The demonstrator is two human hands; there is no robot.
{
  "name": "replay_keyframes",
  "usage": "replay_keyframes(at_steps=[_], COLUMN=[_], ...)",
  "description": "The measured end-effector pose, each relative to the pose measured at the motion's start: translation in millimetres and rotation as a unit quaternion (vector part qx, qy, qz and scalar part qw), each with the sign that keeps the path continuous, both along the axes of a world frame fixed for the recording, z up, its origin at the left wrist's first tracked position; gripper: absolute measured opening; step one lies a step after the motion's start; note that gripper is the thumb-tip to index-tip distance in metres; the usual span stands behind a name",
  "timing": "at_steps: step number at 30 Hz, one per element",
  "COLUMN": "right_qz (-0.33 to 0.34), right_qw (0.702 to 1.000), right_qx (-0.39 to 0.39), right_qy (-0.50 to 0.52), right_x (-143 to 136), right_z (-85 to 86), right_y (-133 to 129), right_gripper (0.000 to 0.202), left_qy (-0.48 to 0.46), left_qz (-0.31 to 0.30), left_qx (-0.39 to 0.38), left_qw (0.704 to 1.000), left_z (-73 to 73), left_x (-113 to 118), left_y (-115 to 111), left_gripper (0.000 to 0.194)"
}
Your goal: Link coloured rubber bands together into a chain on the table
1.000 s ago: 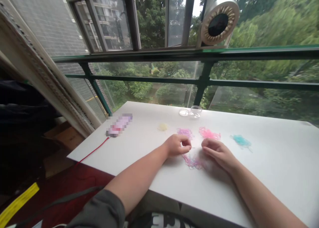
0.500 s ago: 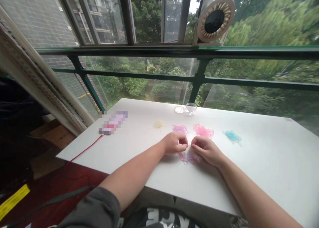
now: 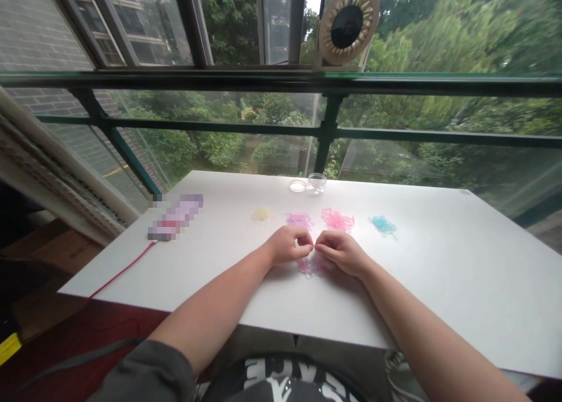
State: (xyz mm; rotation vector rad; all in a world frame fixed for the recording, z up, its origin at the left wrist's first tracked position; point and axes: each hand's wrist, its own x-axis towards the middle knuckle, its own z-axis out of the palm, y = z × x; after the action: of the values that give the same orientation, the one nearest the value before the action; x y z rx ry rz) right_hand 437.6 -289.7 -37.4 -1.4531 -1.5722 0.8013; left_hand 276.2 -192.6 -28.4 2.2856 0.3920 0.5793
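Note:
My left hand [image 3: 291, 245] and my right hand [image 3: 342, 251] meet fingertip to fingertip over a mixed pile of small pink, purple and bluish bands [image 3: 311, 267]. Both are closed in a pinch; whatever lies between the fingers is too small to make out. Just beyond them lie a purple pile [image 3: 300, 220] and a pink pile [image 3: 338, 219] of thin loops. A pale yellow pile [image 3: 261, 214] is off to the left, and a turquoise pile [image 3: 383, 224] to the right.
A clear round container [image 3: 317, 184] and its clear lid [image 3: 297, 186] stand near the far edge of the white table [image 3: 439, 273]. At left lies a blurred-out purple object [image 3: 175, 217] with a red cable [image 3: 123, 270]. A green railing [image 3: 263, 81] runs behind.
My hands have come closer, so their fingertips now meet. The whole scene has shifted left in view as my head turned. The piles look the same.

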Motion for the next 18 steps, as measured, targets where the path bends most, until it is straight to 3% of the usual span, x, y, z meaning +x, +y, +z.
replay_keyframes(at_steps=[10, 18], right_qz=[0.026, 0.0], right_qw=[1.0, 0.999], right_qx=[0.001, 0.003], right_qy=[-0.006, 0.043], right_x=[2.5, 4.0], right_z=[6.8, 3.6], right_y=[-2.3, -2.0], right_gripper=[0.015, 0.016], left_qy=[0.008, -0.002], left_qz=[0.001, 0.032], left_qx=[0.002, -0.005], left_qw=[1.0, 0.999], left_z=[0.7, 2.0], left_x=[-2.8, -6.2], left_y=[0.9, 5.2], left_gripper=[0.01, 0.012])
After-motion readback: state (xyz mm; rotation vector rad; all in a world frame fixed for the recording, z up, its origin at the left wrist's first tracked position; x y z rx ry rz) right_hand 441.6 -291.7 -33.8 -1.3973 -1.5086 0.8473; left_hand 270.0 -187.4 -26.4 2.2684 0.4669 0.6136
